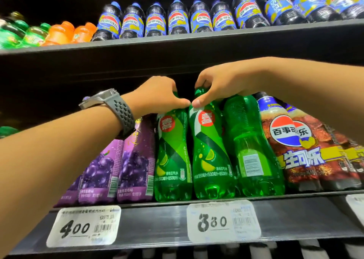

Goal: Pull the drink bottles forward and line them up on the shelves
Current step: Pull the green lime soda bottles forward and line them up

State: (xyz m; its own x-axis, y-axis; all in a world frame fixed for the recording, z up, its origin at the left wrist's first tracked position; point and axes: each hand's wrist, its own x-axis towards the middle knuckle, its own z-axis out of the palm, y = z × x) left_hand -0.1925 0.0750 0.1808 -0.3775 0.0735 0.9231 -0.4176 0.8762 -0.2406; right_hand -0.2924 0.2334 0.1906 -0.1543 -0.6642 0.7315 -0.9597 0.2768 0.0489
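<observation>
Together at the necks, left hand (157,96) clamped round left green bottle (173,160), right hand (222,83) round middle green bottle (211,160).

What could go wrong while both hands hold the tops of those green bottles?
1. The left hand grips the left green bottle and the right hand the middle green bottle only near their caps. Both stand near the shelf edge, so a hard pull might tip them off.
2. The right forearm crosses over the tops of the third green bottle and the cola bottle, and might knock them.
</observation>
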